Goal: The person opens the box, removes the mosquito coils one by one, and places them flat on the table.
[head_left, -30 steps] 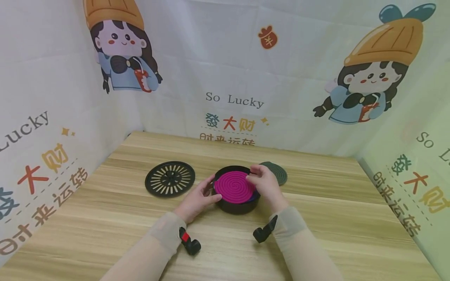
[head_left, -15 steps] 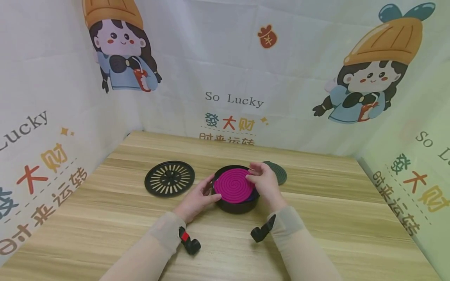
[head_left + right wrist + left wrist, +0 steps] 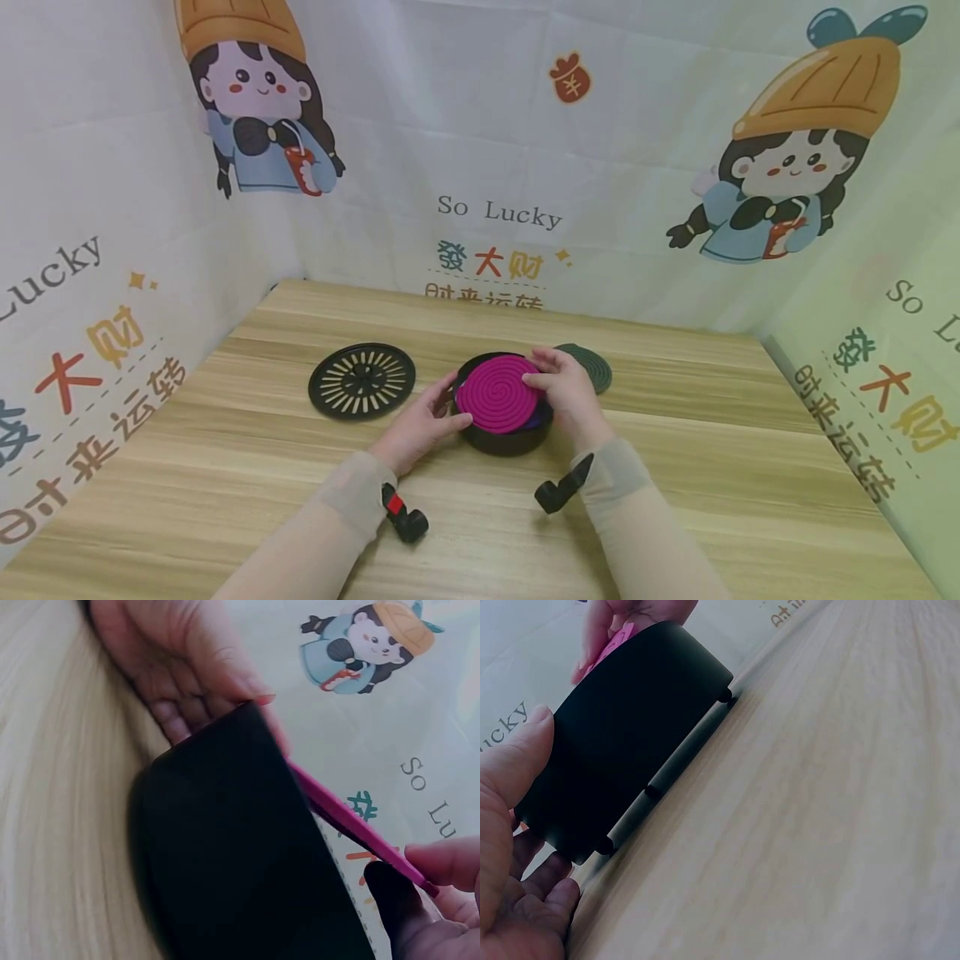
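Head view: right hand [image 3: 572, 393] pinches the tilted pink coil [image 3: 497, 396], left hand [image 3: 418, 425] grips the black pot [image 3: 504, 445]; seating or lifting, seemingly, and the next move wants that pot steady!

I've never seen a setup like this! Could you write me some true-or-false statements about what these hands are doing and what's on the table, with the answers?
1. The right hand pinches the pink mosquito coil. True.
2. That coil lies flat. False: it is tilted, its pinched side raised above the rim of the round black box.
3. The other hand is idle. False: the left hand grips the side of the box.
4. The dark green mosquito coil lies on the wooden table, partly hidden behind the right hand. True.
5. The box is covered. False: the slotted black lid lies on the table, to its left.
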{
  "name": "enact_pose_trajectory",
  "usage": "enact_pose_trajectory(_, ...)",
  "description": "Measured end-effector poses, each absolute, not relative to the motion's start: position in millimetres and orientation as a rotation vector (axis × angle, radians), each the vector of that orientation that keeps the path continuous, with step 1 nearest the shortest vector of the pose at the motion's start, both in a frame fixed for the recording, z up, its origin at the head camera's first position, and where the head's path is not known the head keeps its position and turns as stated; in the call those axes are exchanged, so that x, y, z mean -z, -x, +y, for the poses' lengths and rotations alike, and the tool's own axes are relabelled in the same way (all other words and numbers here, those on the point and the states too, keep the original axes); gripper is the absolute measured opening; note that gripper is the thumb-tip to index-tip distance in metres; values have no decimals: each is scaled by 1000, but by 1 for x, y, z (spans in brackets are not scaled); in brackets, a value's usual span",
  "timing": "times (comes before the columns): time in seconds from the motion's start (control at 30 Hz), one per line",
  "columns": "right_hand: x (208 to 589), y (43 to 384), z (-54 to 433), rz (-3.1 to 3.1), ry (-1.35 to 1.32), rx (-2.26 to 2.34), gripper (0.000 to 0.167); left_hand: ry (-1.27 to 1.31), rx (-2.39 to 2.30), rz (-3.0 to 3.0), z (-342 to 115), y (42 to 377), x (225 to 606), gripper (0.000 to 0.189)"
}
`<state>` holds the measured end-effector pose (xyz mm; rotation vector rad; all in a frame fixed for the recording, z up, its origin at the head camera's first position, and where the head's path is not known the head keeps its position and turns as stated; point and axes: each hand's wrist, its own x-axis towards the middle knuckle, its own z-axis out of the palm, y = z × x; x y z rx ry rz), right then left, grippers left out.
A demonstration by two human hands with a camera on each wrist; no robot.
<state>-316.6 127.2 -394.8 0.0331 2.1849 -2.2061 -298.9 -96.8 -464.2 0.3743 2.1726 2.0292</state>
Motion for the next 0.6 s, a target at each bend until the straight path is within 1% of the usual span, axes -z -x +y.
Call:
enact_pose_trajectory(0.17, 394, 317, 129, 2014, -16, 2255, 58, -365, -2024, 2178, -97, 298, 463, 86)
enact_pose_trajectory(0.27, 394, 318, 130, 1964, -9, 2257, 58, -362, -2022, 2179, -97, 298, 464, 86)
enact_pose_trajectory(0.5, 392, 317, 130, 1965, 20, 2210, 48, -375, -2023, 2178, -97, 299, 465, 87)
enact_pose_trajectory(0.6, 392, 317, 131, 1965, 40, 2198, 47, -386, -2032, 2173, -97, 298, 464, 87)
